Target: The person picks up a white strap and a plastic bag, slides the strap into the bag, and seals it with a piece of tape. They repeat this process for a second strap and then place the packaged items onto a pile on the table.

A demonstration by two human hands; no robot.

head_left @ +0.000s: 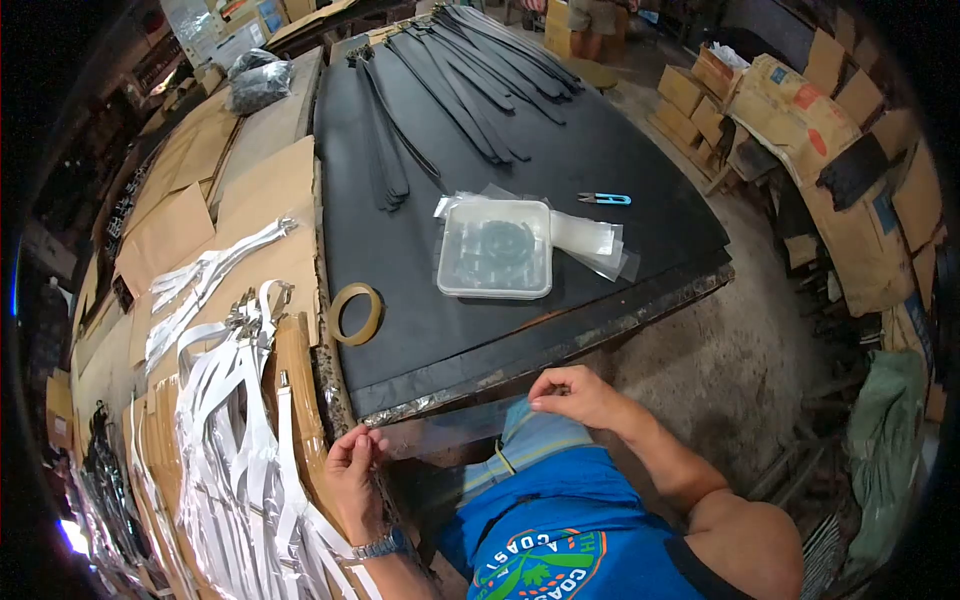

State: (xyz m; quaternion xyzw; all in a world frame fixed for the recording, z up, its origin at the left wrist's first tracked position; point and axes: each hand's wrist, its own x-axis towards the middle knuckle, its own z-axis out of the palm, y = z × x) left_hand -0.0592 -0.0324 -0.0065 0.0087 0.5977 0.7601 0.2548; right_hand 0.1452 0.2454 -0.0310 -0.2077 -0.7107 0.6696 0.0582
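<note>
A clear plastic bag [445,432] is stretched between my two hands, below the front edge of the black table [620,190]. My left hand [355,462] pinches its left end, near the table corner. At its right end, my right hand [580,395] has fingers and thumb pressed together on it. A translucent plastic box [494,250] stands on the table with clear bags [590,238] beside and under it. To its left lies a roll of tan tape [372,330], and blue snips [605,199] lie behind it on the right.
Black straps [450,90] lie across the table's far part. White straps with metal clips [235,400] cover cardboard [290,190] at left. Cardboard boxes [690,100] and a large brown package [800,110] are at right. Part of another person [590,20] shows at the top.
</note>
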